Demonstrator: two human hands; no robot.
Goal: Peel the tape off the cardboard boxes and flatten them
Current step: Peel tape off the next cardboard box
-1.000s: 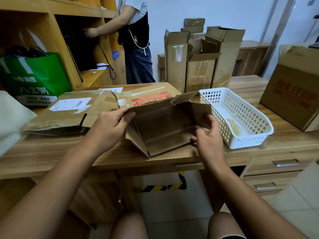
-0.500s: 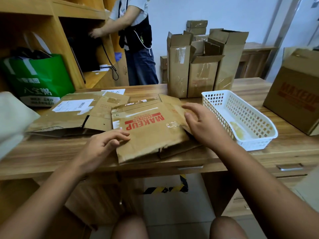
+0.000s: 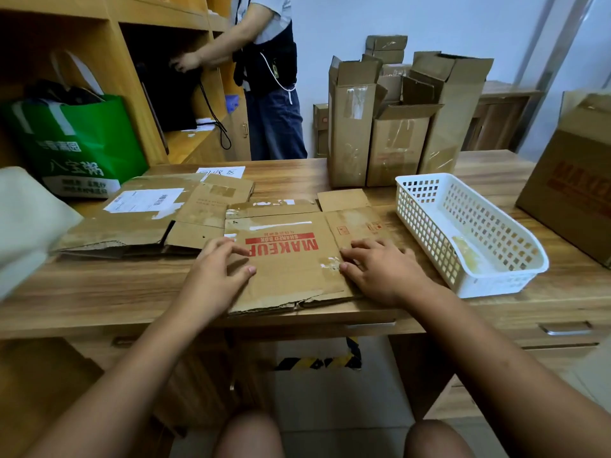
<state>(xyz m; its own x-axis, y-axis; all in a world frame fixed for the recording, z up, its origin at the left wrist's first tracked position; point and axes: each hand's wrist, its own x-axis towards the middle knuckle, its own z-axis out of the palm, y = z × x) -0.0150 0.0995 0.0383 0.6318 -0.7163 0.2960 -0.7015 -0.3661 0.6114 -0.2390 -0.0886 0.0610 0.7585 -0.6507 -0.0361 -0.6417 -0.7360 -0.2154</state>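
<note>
A flattened brown cardboard box [image 3: 291, 266] with red MAKEUP print lies flat near the front edge of the wooden desk [image 3: 109, 292]. My left hand [image 3: 216, 269] rests palm-down on its left side, fingers spread. My right hand [image 3: 380, 269] presses on its right side, fingers apart, next to a scrap of clear tape residue. Neither hand grips anything. Another flattened box [image 3: 148, 219] with a white shipping label lies to the left. Three upright open boxes [image 3: 390, 127] with clear tape stand at the back of the desk.
A white plastic basket [image 3: 463, 233] with crumpled tape inside sits right of my hands. A large MAKEUP box [image 3: 575, 183] stands at the far right. A green bag [image 3: 76, 143] sits on the left shelf. A person [image 3: 267, 74] stands behind the desk at the shelves.
The box was open and held upright between my hands; it has been folded down and now lies flat, squared to the desk edge, with both palms on top.
</note>
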